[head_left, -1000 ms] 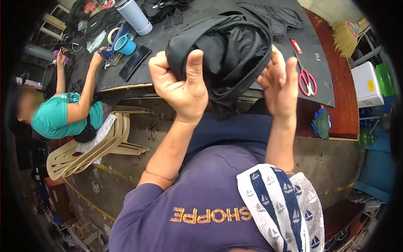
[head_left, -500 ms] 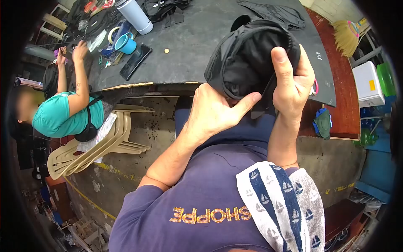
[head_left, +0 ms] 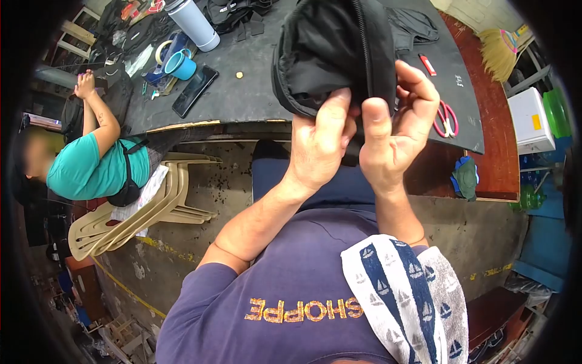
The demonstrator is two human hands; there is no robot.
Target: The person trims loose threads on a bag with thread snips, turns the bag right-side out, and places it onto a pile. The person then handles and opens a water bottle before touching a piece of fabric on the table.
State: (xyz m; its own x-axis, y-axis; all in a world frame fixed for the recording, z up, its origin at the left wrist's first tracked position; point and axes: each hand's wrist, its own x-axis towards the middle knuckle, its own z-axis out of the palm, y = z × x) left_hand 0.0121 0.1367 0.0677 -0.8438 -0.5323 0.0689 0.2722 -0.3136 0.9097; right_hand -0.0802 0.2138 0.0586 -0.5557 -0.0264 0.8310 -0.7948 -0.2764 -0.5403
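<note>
A black zippered bag (head_left: 327, 54) is held up over the front edge of the table, its zipper running down the right part. My left hand (head_left: 321, 142) grips its lower edge, with the thumb on the fabric and the fingers partly hidden. At the bag's lower right side, my right hand (head_left: 397, 130) has its fingers curled round the edge and its thumb raised in front. Pink-handled scissors (head_left: 446, 120) and a red cutter (head_left: 428, 65) lie on the table to the right of the bag.
The dark table (head_left: 254, 91) bears a phone (head_left: 195, 91), a blue cup (head_left: 180, 65), a bottle (head_left: 194, 24) and black bag pieces (head_left: 412, 27). A co-worker (head_left: 100, 161) sits at the left by stacked chairs (head_left: 145, 209). A broom (head_left: 500, 53) stands at the right.
The bag has moved up and left and turned, so its zipper now runs upright. My right hand has shifted down and left. The co-worker's hands have come together.
</note>
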